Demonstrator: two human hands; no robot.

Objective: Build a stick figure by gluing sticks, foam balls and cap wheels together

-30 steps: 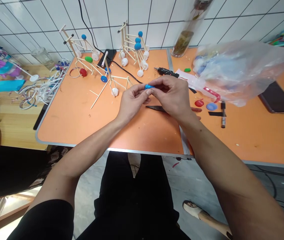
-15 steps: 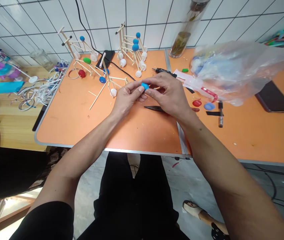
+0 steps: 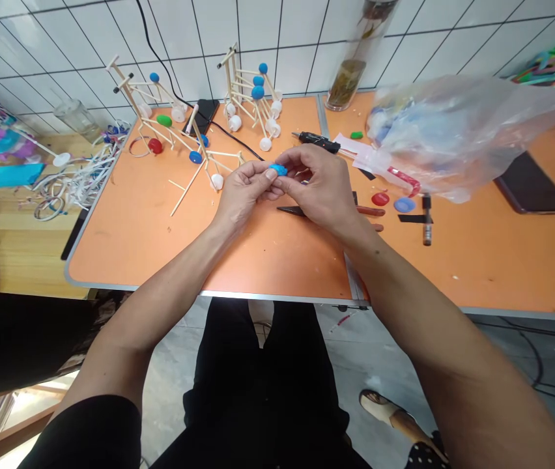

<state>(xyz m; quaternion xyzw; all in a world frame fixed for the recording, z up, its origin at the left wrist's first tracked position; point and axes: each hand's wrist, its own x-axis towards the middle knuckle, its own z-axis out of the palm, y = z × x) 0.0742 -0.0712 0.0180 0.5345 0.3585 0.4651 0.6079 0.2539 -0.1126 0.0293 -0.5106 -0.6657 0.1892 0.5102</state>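
Between my two hands, over the orange table point(image 3: 258, 260), is a small lump of blue modelling clay point(image 3: 278, 170). My left hand point(image 3: 245, 187) pinches it from the left with thumb and fingers. From the other side, my right hand point(image 3: 317, 179) grips its right edge, fingers curled. Under my right hand lie pliers with a dark pointed tip point(image 3: 291, 210) and reddish handles, partly covered. Left of my hands stands a small stick figure point(image 3: 212, 156) with blue and white balls. Two bigger stick models, one with a green lump point(image 3: 164, 120) and one with blue balls point(image 3: 258, 92), stand farther back.
A clear plastic bag point(image 3: 453, 137), a dark phone point(image 3: 534, 184), a red cap point(image 3: 380, 198), a blue disc point(image 3: 404, 204) and a marker point(image 3: 426, 221) lie to the right. A tall glass vase point(image 3: 350, 78) stands by the tiled wall. White cords point(image 3: 79, 169) heap at left, near another person's arm.
The blue clay looks flatter and wider between my fingers. My view has shifted slightly, and both hands still hold the clay in about the same place.
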